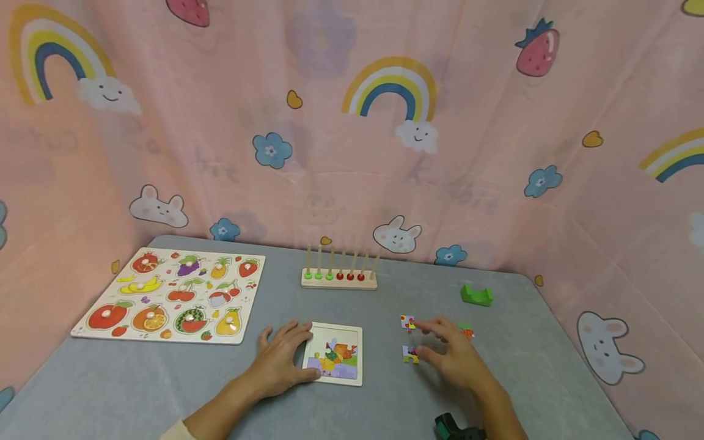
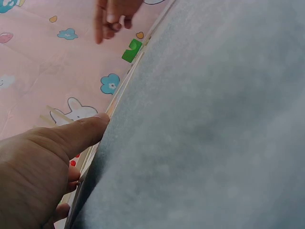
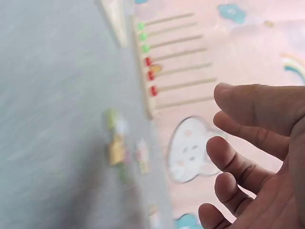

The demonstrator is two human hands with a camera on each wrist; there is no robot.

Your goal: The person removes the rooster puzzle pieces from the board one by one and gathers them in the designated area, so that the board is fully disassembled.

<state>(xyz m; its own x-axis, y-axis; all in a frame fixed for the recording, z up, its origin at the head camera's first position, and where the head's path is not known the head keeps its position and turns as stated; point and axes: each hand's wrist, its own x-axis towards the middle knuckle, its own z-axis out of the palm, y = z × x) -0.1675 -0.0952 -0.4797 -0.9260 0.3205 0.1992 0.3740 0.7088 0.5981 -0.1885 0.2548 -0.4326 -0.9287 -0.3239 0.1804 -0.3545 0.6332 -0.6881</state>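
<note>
A small jigsaw puzzle board [image 1: 334, 382] with a pale wooden frame lies partly filled with colourful pieces. My left hand [image 1: 280, 363] rests along its left side, the thumb at the lower left corner and the fingertips near the upper left corner. In the head view, my right hand [image 1: 453, 357] is over the table with thumb and fingers apart, holding nothing. Its fingertips overlap the edge of one loose puzzle piece [image 1: 407, 322], and the thumb tip is beside a second puzzle piece [image 1: 410, 354]. Partly behind the right hand shows another colourful piece [image 1: 466, 330].
To the left lies a large fruit peg puzzle [image 1: 176, 299]. A wooden bead stand [image 1: 339, 283] with green and red beads is at the back. A green arched block [image 1: 476, 296] sits back right. A dark object [image 1: 456, 429] lies by my right forearm, near the frame's bottom.
</note>
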